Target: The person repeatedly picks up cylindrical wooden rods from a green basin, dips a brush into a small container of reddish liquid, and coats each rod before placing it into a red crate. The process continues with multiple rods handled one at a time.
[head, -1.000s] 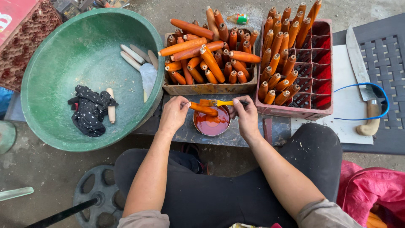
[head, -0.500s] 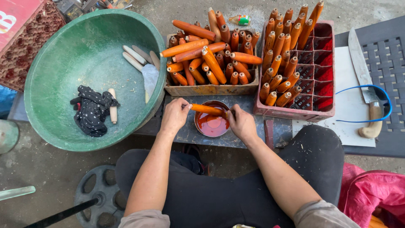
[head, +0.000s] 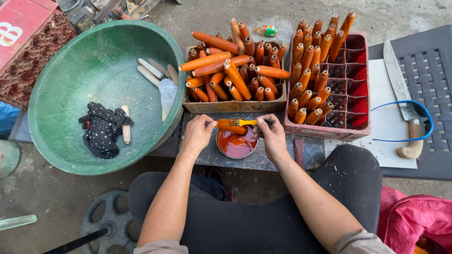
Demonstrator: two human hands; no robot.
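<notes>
My left hand (head: 197, 133) pinches the end of an orange-stained wooden handle (head: 235, 129), held level over a small round tin of orange-red stain (head: 236, 145). My right hand (head: 270, 136) holds a yellow-handled paintbrush (head: 238, 123) with its bristles lying on top of that handle. Both hands are just above the tin, on a dark slab (head: 263, 160) in front of my knees.
A wooden box (head: 235, 106) piled with stained handles stands behind the tin. A red divided crate (head: 351, 127) at right holds more, standing upright. A big green basin (head: 70, 80) at left holds bare wooden handles and a black cloth (head: 101, 129). A large knife (head: 400, 94) lies far right.
The brush came down from above the handle into the tin half a second ago, and now lies on the handle again, with both hands slightly raised.
</notes>
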